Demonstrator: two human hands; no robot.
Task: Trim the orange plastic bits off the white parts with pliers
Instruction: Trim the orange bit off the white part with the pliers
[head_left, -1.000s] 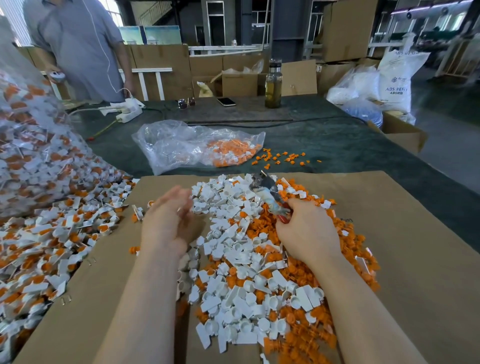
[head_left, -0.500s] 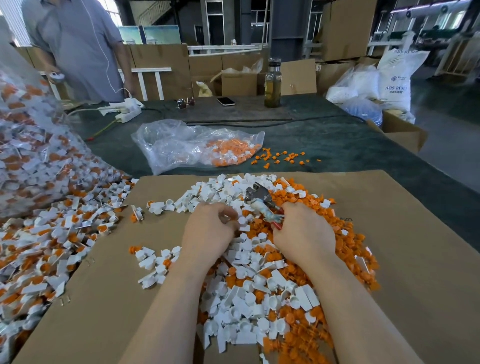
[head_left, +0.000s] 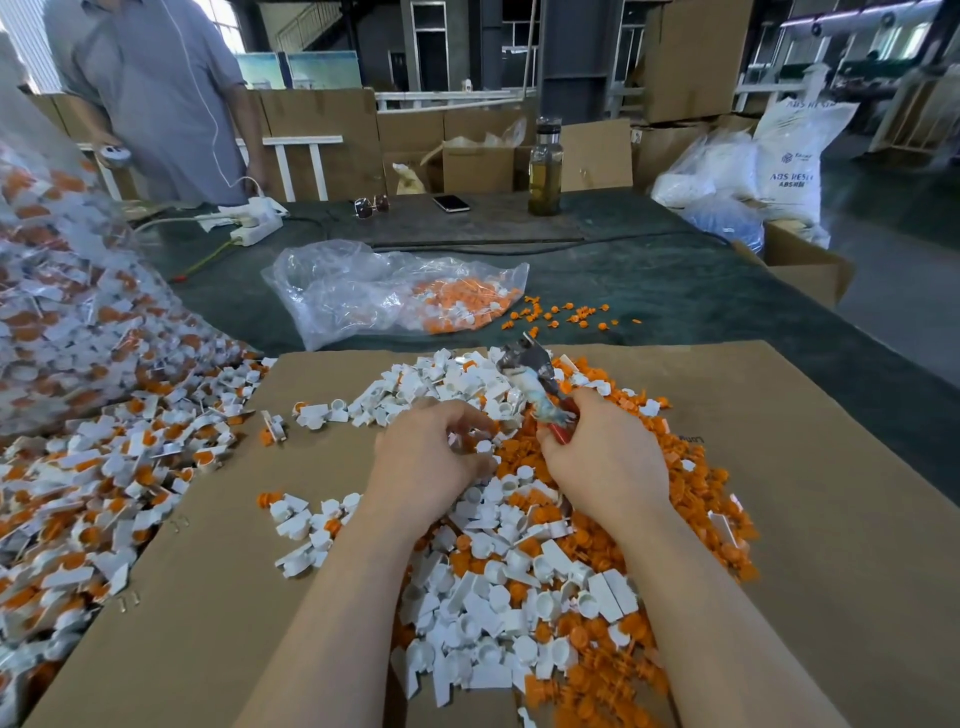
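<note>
A heap of trimmed white parts (head_left: 498, 597) and loose orange bits (head_left: 691, 499) covers the middle of a cardboard sheet (head_left: 831, 519). My right hand (head_left: 608, 462) grips the red handles of the pliers (head_left: 535, 384), whose worn metal jaws point up and away over the heap. My left hand (head_left: 431, 457) sits just left of it, fingers curled, pinching a small white part (head_left: 484, 446) at its fingertips. A small cluster of untrimmed white-and-orange parts (head_left: 306, 519) lies left of my left wrist.
A big pile of untrimmed parts (head_left: 78, 467) spills from a clear bag (head_left: 52, 286) at the left. A second clear bag (head_left: 374, 296) with orange bits lies beyond the cardboard. A person (head_left: 156, 98) stands at the far left. A bottle (head_left: 544, 166), phone (head_left: 451, 203) and power strip (head_left: 254, 223) sit behind.
My left hand moved right from the cardboard's left side, leaving a cluster of untrimmed parts there, and came in beside the pliers with a white part. The right hand barely shifted.
</note>
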